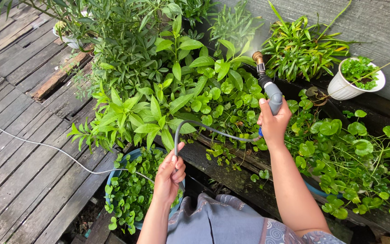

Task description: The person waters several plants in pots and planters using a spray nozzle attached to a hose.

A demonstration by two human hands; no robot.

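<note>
Grey hose (190,125) in left hand (169,177)

- One view only, from a camera worn on the person's head.
- It looks steeply down and forward over the forearms, close to both hands.
- Potted plants (177,90) fill the middle; a wooden deck (19,149) lies at left, a grey wall (380,22) at upper right.
</note>
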